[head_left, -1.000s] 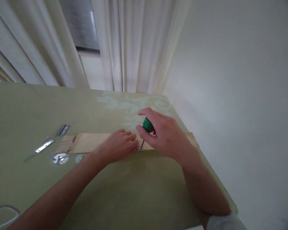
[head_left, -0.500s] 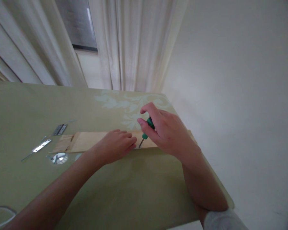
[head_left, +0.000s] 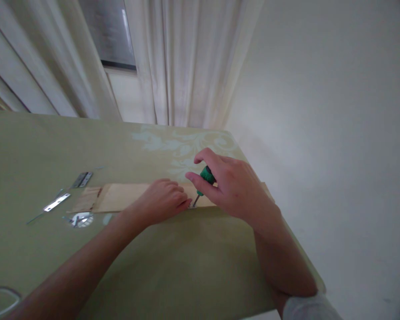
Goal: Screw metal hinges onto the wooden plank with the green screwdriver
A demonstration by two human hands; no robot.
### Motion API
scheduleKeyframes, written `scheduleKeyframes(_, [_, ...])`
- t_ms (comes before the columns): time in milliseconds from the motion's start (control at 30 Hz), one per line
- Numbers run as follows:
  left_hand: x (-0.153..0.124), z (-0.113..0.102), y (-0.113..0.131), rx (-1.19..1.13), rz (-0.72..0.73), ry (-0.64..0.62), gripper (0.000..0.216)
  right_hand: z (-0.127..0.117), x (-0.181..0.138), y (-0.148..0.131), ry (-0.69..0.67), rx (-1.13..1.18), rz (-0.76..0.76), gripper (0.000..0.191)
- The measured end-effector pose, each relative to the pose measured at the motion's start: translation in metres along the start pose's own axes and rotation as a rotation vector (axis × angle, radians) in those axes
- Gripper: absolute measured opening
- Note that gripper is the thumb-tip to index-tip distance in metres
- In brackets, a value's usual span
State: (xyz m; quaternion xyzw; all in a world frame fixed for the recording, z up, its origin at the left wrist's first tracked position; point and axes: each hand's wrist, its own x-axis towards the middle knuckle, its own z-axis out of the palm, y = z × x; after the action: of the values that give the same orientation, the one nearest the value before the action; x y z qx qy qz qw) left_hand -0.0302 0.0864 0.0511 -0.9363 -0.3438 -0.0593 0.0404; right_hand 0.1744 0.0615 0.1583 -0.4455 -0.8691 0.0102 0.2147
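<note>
A thin wooden board (head_left: pixel 120 196) lies flat on the green table (head_left: pixel 173 262). My right hand (head_left: pixel 231 189) is closed round a green-handled screwdriver (head_left: pixel 205 178), whose tip points down at the board's near edge. My left hand (head_left: pixel 162 200) rests knuckles-up on the board just left of the tip, fingers curled and pressed down beside it. What sits under the tip is too small to make out.
A small metal hinge (head_left: pixel 82 179), a flat metal plate (head_left: pixel 56 202) and a small round dish of metal bits (head_left: pixel 80 219) lie left of the board. A white cable (head_left: pixel 3 302) loops at the bottom left. Curtains (head_left: pixel 173 62) hang behind; the table's right edge drops to the floor.
My right hand has turned on the screwdriver, its fingers shifting round the green handle. The view has drifted slightly. My left hand has stayed on the board.
</note>
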Motion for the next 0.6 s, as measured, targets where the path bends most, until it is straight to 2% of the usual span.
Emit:
scheduleKeyframes(267, [-0.003,0.0,0.003,-0.027,-0.04,0.025,0.031,-0.001,0.0,0.0,-0.009,0.01,-0.009,0.029])
scheduleKeyframes(433, [-0.006,-0.014,0.0,-0.099,-0.058,-0.022,0.027,0.0,0.001,0.0,-0.005,0.007,-0.012,0.03])
scheduleKeyframes(533, [-0.014,-0.029,-0.024,-0.168,-0.143,-0.017,0.033,0.0,0.0,0.001,-0.003,0.009,-0.008,0.03])
scheduleKeyframes(600, [-0.029,-0.035,-0.055,-0.175,-0.293,0.002,0.04,0.001,-0.001,0.001,0.0,0.007,-0.005,0.031])
